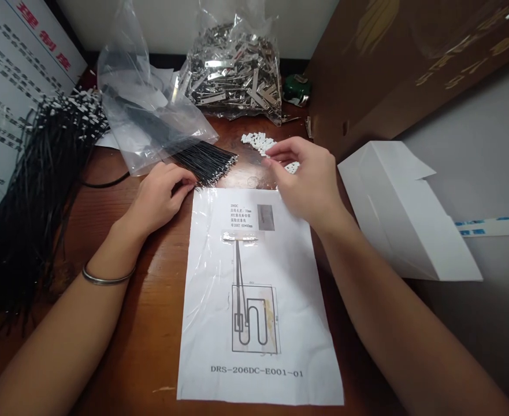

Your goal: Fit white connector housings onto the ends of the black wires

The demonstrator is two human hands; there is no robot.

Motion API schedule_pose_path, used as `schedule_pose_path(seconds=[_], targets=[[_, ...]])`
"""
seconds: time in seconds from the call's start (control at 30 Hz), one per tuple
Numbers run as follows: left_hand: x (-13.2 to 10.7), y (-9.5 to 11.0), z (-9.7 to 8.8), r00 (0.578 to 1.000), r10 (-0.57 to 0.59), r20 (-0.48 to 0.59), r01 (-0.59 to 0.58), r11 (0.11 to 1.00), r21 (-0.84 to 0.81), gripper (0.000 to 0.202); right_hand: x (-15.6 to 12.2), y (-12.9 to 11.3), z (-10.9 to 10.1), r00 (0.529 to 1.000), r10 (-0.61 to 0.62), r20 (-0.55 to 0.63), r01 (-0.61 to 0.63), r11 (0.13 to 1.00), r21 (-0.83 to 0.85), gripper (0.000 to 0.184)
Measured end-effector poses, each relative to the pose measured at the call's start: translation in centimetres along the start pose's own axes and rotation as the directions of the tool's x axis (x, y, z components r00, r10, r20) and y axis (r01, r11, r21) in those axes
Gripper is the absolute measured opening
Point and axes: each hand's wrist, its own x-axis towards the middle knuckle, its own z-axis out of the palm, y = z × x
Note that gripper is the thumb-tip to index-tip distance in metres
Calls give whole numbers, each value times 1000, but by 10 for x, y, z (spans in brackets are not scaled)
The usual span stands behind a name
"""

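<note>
Shiny brown wood makes up my table (150, 323), with a creased white sheet (293, 306) lying on it in front of me. Thin black wires (202, 159) lie in a bunch just past the sheet, silvery tips showing, their back part under a crinkly clear bag (119, 63). My left hand (163, 188) bends in by the wire tips, thumb and finger close; I cannot tell if it grips one. My right hand (310, 176) is at the white bits (258, 141), fingertips nearly together; I cannot tell if one is caught. Picking seems to be the step now. It looks to need a soft, exact pinch, because the bits are tiny.
</note>
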Motion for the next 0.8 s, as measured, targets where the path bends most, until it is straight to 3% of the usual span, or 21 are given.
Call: schedule_pose_path(seconds=[0.17,0.27,0.33,0.5,0.67,0.8], targets=[[-2,-2,-1,999,11,-36,-11,1000,-8,14,-6,-33,45,987,-28,155,-17,959,282,9],[-3,-3,1,997,51,-53,-50,999,4,14,-15,-34,71,981,-34,190,-28,949,314,8],[-3,-4,3,995,66,-71,-65,998,8,14,-20,-29,80,990,-18,139,-24,955,295,7],[-2,-6,8,995,25,-99,-25,1000,2,16,-22,-19,83,996,-76,56,61,970,234,5],[-1,-8,9,993,20,-112,-19,1000,7,15,-17,-17,80,993,10,121,-53,933,357,7],[1,-7,4,998,30,-57,-30,1000,3,12,-14,-14,80,983,63,174,-137,878,458,4]])
